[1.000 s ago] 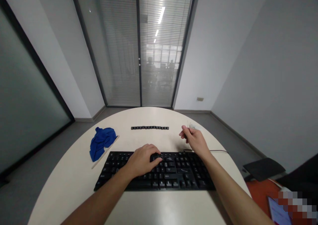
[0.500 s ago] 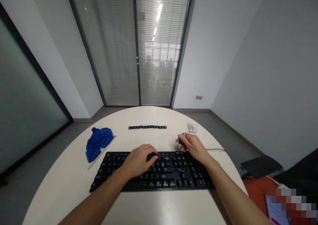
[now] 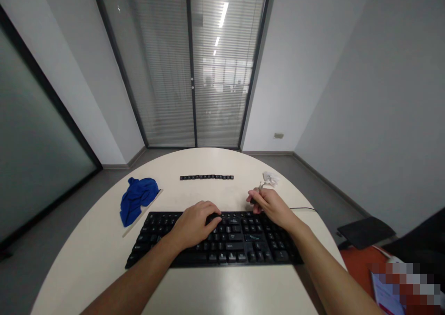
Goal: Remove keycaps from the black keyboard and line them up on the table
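A black keyboard [image 3: 233,246] lies across the near part of the round table. My left hand [image 3: 196,222] is on its upper middle, fingers bent toward the far edge and thumb on the keys, gripping it. Just above the keyboard's far right edge is my right hand [image 3: 269,203], closed in a pinch. Between its fingertips shows a small dark object, mostly hidden, with a thin greyish end poking out at the top; its kind is unclear. Beyond the hands, several black keycaps [image 3: 206,177] stand in a row.
On the left lie a crumpled blue cloth [image 3: 139,196] and a thin pale stick [image 3: 144,213]. A crumpled white tissue [image 3: 270,178] sits beyond my right hand. A black cable [image 3: 304,208] runs off the right edge of the cream tabletop [image 3: 90,259]. An orange chair [image 3: 358,264] stands at right.
My right hand has turned slightly, and the dark object in its fingers is less exposed now. My left hand and the keyboard stay put.
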